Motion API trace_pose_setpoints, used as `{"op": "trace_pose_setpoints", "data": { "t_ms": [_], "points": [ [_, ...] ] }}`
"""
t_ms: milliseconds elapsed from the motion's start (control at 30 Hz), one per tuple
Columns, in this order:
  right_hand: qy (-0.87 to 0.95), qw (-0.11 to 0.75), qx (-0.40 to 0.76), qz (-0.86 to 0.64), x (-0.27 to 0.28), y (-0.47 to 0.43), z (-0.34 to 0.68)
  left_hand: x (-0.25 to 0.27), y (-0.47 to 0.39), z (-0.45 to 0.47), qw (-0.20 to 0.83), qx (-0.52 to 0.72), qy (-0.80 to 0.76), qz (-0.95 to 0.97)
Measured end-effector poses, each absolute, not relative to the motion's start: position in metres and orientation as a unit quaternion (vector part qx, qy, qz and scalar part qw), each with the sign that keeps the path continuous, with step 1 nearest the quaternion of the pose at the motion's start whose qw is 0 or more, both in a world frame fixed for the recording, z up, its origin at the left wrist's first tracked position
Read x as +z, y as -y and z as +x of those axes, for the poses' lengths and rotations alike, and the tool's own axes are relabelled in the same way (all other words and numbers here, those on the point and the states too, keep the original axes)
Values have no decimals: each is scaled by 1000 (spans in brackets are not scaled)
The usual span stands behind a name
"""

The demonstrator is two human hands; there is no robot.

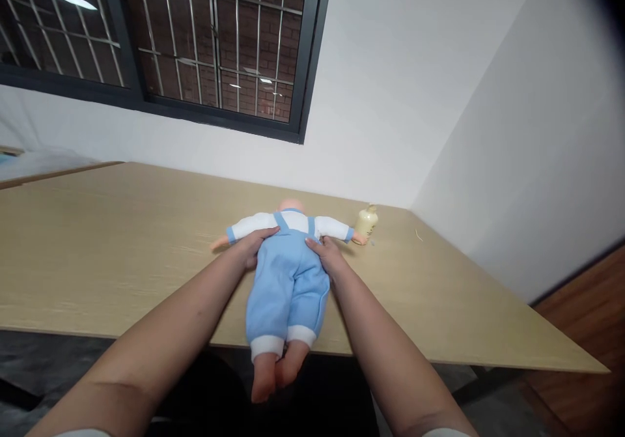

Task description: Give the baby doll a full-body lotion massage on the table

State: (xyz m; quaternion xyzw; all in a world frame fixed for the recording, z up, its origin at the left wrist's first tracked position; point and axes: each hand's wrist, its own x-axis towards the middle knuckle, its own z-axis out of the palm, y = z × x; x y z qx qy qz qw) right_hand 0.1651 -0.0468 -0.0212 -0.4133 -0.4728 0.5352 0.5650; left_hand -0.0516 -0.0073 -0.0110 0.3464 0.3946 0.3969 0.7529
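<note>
A baby doll (288, 281) in light blue overalls and a white long-sleeved top has its back toward me, its arms spread wide and its head pointing to the far side. Its feet stick out past the table's near edge. My left hand (258, 243) grips the left side of its torso, thumb on the back. On the opposite side my right hand (326, 253) grips the torso in the same way. The other fingers of both hands are mostly hidden at the doll's sides. Beside the doll's right-hand arm stands a cream pump bottle (367, 223); the doll's hand overlaps it in view.
The wooden table (122, 248) reaches to a white wall (381, 98) with a dark-framed, barred window (219, 40). A small pale curved strip (418, 234) lies right of the bottle. Clear plastic (43, 162) sits at the far left.
</note>
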Motion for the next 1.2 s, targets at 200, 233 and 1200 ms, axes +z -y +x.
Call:
{"op": "trace_pose_setpoints", "data": {
  "t_ms": [200,233,1200],
  "points": [
    [501,525,573,-381,-23,48,171,-18,10,-51,694,418,-414,414],
    [512,520,569,-378,-24,48,174,-19,9,-52,673,425,-417,440],
    [818,179,23,-547,17,35,160,16,22,-22,44,234,-479,845]
  ]
}}
